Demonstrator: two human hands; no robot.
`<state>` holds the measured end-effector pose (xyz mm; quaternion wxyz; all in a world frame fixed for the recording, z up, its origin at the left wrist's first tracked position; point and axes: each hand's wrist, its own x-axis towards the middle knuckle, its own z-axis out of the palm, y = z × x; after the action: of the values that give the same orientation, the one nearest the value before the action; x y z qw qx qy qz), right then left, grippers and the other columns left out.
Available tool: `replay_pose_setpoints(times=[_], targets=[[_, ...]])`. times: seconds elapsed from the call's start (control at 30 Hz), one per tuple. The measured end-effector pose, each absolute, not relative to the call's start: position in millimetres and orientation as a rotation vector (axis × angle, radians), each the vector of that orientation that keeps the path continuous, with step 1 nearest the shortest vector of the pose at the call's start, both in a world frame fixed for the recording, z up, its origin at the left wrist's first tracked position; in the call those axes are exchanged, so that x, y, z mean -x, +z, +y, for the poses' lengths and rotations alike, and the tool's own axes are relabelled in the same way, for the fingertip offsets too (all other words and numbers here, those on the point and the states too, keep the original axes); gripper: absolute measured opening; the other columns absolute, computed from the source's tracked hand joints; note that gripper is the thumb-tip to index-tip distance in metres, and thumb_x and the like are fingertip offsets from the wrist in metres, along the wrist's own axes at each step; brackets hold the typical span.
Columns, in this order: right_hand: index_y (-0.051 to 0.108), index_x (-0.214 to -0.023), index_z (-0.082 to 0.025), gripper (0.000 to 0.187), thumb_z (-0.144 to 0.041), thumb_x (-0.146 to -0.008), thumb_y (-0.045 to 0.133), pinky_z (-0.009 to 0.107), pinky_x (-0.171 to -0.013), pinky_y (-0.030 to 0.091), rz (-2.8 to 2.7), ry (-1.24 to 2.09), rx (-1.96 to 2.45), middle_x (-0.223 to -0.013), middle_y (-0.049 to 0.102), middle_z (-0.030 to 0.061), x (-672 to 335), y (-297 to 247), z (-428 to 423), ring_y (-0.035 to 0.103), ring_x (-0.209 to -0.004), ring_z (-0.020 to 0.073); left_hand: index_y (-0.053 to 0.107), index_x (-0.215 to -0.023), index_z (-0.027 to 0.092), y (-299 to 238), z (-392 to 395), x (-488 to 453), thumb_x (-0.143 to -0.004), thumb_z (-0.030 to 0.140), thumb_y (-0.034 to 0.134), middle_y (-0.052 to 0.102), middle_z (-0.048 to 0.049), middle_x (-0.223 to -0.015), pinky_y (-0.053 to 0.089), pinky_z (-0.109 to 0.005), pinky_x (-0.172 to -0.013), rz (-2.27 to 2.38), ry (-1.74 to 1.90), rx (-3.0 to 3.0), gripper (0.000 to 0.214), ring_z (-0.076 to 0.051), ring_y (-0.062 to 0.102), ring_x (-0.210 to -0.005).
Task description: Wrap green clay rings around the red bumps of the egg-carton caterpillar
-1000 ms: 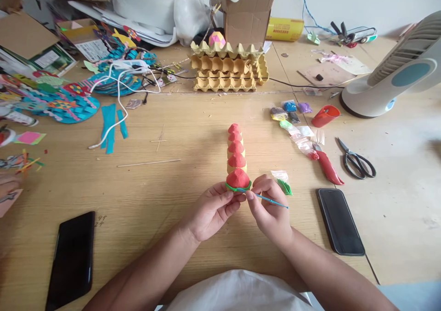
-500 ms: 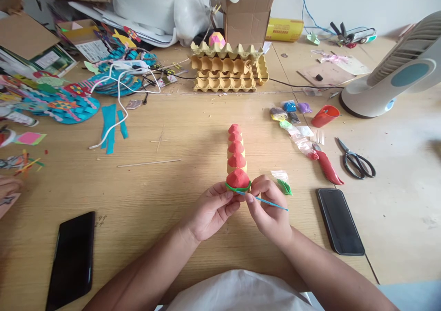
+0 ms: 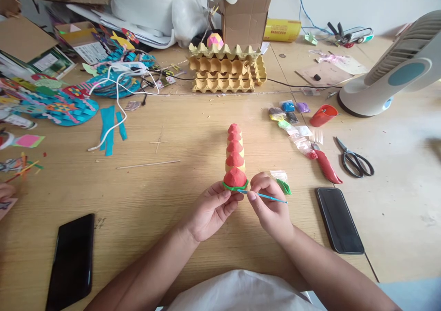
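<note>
My left fingers pinched a red-and-yellow domed carton strip, seemingly for steadiness; my right fingers gripped a thin blue plastic tool.

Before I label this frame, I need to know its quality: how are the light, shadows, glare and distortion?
Head view: soft light, faint sheen on the tabletop at right; head view: diffuse shadow left of the red-topped strip; head view: the fan near the edge looks stretched, likely lens distortion; head view: the blue tool reads clearly, its fine tip less so.
</note>
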<state>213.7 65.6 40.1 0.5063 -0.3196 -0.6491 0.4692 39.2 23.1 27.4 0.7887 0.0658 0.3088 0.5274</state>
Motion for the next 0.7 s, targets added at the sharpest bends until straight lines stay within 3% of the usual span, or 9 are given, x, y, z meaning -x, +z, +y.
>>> replay_pose_setpoints(times=[0.7], targets=[[0.056,-0.083,-0.023,0.019,-0.028,-0.099,0.065,0.034,-0.070,0.045,-1.554,1.121,0.848,-0.080,0.056,0.0011,-211.4,39.6,66.0,0.054,-0.076,0.0186,0.076,-0.100,0.018,27.7,23.2,-39.9,-0.081,0.015,0.085,0.081,-0.0029,-0.097,0.062,-0.014,-0.078,0.685,1.139,-0.130,0.021,-0.012,0.078,-0.090]])
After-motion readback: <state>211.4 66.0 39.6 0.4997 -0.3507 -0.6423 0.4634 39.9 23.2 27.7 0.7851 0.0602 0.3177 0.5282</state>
